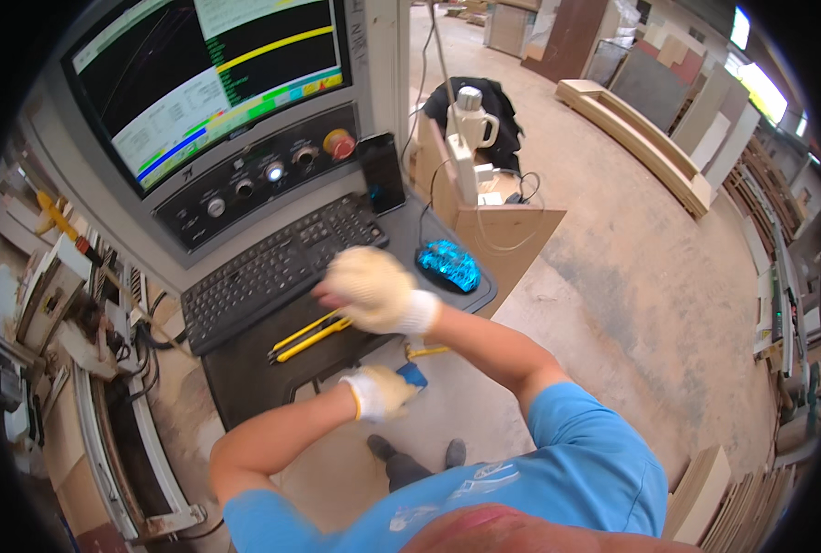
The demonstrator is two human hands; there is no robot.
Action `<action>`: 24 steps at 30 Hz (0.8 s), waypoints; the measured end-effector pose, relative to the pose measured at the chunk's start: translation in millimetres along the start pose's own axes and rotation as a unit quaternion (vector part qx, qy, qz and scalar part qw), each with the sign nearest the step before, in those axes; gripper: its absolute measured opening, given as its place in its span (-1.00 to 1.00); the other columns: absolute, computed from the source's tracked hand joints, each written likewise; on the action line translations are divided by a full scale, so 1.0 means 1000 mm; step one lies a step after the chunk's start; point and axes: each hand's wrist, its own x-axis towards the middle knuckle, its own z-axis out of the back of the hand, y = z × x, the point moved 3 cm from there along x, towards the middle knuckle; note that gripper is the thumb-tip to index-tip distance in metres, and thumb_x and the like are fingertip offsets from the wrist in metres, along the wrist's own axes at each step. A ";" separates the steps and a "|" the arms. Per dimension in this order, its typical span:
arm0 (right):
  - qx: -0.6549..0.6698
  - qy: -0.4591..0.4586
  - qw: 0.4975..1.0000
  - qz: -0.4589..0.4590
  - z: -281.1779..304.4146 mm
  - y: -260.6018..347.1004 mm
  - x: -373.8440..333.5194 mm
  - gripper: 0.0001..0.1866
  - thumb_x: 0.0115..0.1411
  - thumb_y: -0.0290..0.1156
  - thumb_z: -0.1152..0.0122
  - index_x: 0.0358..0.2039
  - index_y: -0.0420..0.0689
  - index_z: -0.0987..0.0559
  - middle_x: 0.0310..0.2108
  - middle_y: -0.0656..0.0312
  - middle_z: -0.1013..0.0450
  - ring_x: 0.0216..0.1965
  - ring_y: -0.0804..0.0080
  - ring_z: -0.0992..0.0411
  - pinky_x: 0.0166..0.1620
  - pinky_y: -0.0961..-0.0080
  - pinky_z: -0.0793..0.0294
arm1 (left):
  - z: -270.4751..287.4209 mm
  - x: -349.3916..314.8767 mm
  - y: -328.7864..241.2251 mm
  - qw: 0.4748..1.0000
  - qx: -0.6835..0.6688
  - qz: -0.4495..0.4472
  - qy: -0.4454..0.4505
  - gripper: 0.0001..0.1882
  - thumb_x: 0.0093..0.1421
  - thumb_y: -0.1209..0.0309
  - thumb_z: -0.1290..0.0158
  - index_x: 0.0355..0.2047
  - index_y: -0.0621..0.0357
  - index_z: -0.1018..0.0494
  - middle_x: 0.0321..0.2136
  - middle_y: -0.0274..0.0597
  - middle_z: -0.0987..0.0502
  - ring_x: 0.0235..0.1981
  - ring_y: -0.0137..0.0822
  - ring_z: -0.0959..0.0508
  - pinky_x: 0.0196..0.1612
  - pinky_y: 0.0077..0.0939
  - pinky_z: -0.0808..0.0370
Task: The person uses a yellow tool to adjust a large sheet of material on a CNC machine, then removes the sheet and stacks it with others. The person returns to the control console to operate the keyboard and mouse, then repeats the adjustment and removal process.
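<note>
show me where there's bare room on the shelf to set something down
The dark shelf has a bare patch at its left front, between the keyboard, the yellow tool and the shelf's near edge. Its right end is crowded: phone and mouse.

Blue object (412, 374) in left hand (382, 393)

A: Nearest colours noted?
B: Cream is seen on the right glove (370, 284) and left glove (383, 392), white at the cuffs (419, 313). The shirt (587, 461) is printed white on light blue.
A: Farther?
B: Bright-blue mottling on black is shown by the mouse (451, 265), right; black by the keyboard (277, 267), left. Yellow is noted on the slim tool (313, 342), blue on the small piece (413, 374).
A: Far?
B: Red is recorded on the button (340, 143).
</note>
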 end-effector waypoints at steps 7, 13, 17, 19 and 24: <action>-0.006 -0.352 0.895 -0.273 0.098 -0.016 -0.152 -0.61 0.23 -0.74 0.03 0.02 -0.24 -0.60 -0.12 0.15 -0.60 -0.04 0.38 -0.55 0.04 0.49 -0.50 | -0.008 0.003 0.002 0.999 0.035 0.000 -0.021 -0.65 0.22 0.06 -0.11 -0.17 0.03 -0.60 -0.33 -0.01 -0.68 -0.30 0.09 -0.69 -0.24 0.02 -0.59; -0.064 -0.374 0.838 -0.392 0.111 -0.036 -0.184 -0.72 0.46 -0.45 -0.05 0.07 -0.30 -0.56 -0.06 0.14 -0.57 0.01 0.42 -0.51 0.14 0.47 -0.45 | -0.007 0.000 0.000 1.000 0.001 -0.015 -0.018 -0.66 0.24 0.11 -0.11 -0.15 0.07 -0.60 -0.32 0.07 -0.67 -0.25 0.10 -0.68 -0.18 0.02 -0.57; -0.010 -0.443 0.801 -0.402 0.083 -0.022 -0.211 -0.73 0.47 -0.46 -0.02 0.05 -0.34 -0.51 -0.06 0.13 -0.50 -0.03 0.40 -0.46 0.12 0.42 -0.46 | -0.005 0.001 0.003 0.999 0.014 -0.018 -0.030 -0.61 0.21 0.11 -0.08 -0.12 0.07 -0.67 -0.17 0.01 -0.69 -0.10 0.05 -0.67 -0.08 0.02 -0.58; -0.129 -0.418 0.816 -0.377 0.071 -0.006 -0.237 -0.78 0.42 -0.50 -0.02 -0.03 -0.35 -0.53 -0.24 0.17 -0.46 -0.20 0.44 -0.40 -0.05 0.43 -0.47 | -0.009 0.008 0.008 0.998 0.030 -0.024 -0.048 -0.63 0.18 0.14 -0.11 -0.15 0.12 -0.66 -0.26 0.05 -0.69 -0.17 0.09 -0.68 -0.13 0.03 -0.58; 0.104 -0.319 0.776 -0.535 0.023 0.032 -0.323 -0.76 0.34 -0.55 0.01 -0.06 -0.33 -0.55 -0.49 0.29 -0.41 -0.41 0.43 -0.39 -0.20 0.42 -0.49 | -0.022 0.026 0.014 0.998 0.042 -0.025 -0.042 -0.61 0.18 0.13 -0.12 -0.14 0.11 -0.70 -0.16 0.01 -0.70 -0.11 0.05 -0.68 -0.09 0.00 -0.59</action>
